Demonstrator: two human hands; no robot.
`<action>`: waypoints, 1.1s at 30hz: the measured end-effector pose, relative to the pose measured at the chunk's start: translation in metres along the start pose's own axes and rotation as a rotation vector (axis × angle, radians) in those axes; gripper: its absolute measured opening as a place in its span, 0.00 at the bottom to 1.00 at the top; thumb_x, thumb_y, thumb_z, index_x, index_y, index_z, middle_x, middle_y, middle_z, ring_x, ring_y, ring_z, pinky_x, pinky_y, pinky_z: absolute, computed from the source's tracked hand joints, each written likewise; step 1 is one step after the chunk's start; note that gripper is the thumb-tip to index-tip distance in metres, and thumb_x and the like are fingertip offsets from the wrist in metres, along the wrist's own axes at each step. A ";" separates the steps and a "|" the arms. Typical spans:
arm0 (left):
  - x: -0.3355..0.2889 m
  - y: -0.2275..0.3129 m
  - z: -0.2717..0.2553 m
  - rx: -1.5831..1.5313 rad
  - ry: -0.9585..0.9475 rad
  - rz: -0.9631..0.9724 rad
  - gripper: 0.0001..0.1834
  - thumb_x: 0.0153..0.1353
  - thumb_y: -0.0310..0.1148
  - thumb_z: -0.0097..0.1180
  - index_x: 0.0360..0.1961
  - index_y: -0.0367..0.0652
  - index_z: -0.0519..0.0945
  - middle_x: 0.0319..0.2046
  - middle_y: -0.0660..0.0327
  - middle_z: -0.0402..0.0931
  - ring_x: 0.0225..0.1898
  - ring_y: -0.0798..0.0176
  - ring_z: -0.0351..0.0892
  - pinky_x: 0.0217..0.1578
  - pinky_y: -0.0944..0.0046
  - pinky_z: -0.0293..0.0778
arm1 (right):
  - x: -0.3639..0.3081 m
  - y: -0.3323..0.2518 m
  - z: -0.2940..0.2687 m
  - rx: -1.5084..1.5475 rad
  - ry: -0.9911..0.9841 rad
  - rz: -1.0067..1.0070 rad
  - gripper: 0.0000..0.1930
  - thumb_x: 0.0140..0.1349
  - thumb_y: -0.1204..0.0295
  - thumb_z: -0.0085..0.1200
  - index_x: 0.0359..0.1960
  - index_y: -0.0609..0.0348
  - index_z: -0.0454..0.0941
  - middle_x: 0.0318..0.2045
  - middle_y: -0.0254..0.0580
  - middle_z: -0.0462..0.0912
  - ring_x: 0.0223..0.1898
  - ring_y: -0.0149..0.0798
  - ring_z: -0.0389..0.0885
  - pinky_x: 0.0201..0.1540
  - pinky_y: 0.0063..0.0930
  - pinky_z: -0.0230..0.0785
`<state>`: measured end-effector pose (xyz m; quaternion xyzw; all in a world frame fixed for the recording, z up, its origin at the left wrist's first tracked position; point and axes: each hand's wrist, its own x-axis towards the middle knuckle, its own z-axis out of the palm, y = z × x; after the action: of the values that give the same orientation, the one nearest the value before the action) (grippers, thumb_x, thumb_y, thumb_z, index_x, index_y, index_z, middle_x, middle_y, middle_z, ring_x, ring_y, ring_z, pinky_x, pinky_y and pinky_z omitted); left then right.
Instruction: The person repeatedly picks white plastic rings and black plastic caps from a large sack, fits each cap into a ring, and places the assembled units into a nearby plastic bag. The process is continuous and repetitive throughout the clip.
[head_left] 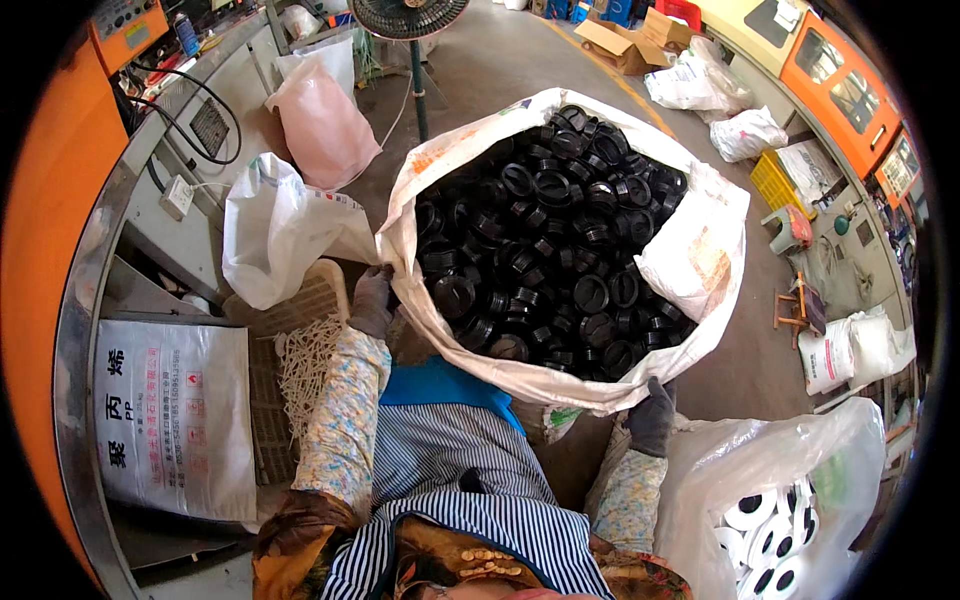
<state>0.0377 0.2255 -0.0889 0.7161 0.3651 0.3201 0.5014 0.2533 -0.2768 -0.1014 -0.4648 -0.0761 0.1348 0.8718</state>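
Note:
In front of me stands a large white woven sack point(720, 210) with its mouth spread wide, heaped with round black plastic caps point(590, 293). My left hand point(372, 303), in a dark grey glove, is closed on the sack's rim at its left side. The rim's near right side is pinched by my right hand point(652, 420), gloved the same way; its fingertips are partly hidden by the fabric. A flap of the sack folds inward over the caps on the right.
A clear plastic bag point(850, 440) of white and black round parts is at lower right. On the left are a crate point(268, 400) with thin white plastic pieces, a white printed sack point(175, 420) and a pink bag point(322, 125). A fan point(408, 15) stands beyond; a small stool point(800, 305) is right.

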 end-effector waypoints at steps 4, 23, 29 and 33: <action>0.006 -0.062 -0.004 0.439 -0.254 0.151 0.22 0.63 0.45 0.59 0.53 0.43 0.80 0.50 0.48 0.82 0.52 0.50 0.81 0.51 0.56 0.76 | -0.007 0.036 -0.065 0.432 -0.196 0.229 0.23 0.72 0.69 0.49 0.66 0.59 0.65 0.60 0.40 0.73 0.58 0.42 0.72 0.63 0.41 0.66; -0.173 0.013 0.040 -0.180 -0.635 0.098 0.27 0.72 0.41 0.53 0.66 0.36 0.66 0.57 0.49 0.74 0.61 0.51 0.72 0.62 0.51 0.74 | -0.082 0.031 0.026 0.185 0.131 0.403 0.32 0.70 0.46 0.48 0.67 0.53 0.64 0.60 0.48 0.71 0.57 0.47 0.73 0.61 0.43 0.69; -0.153 0.034 0.061 0.088 -0.366 0.488 0.19 0.68 0.27 0.53 0.59 0.37 0.74 0.53 0.53 0.77 0.53 0.53 0.77 0.55 0.58 0.74 | -0.025 -0.030 0.051 0.375 -0.179 0.527 0.23 0.66 0.61 0.52 0.59 0.60 0.71 0.46 0.45 0.78 0.47 0.45 0.79 0.55 0.42 0.74; -0.115 0.042 0.072 0.037 -0.201 0.642 0.18 0.72 0.33 0.51 0.60 0.38 0.74 0.53 0.54 0.77 0.56 0.55 0.75 0.61 0.57 0.70 | 0.010 -0.053 0.065 0.334 -0.082 0.375 0.21 0.65 0.66 0.49 0.55 0.68 0.72 0.52 0.50 0.80 0.54 0.52 0.79 0.60 0.49 0.70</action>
<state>0.0452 0.0837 -0.0802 0.8314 0.0755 0.3828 0.3957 0.2543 -0.2503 -0.0209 -0.3144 -0.0007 0.3236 0.8924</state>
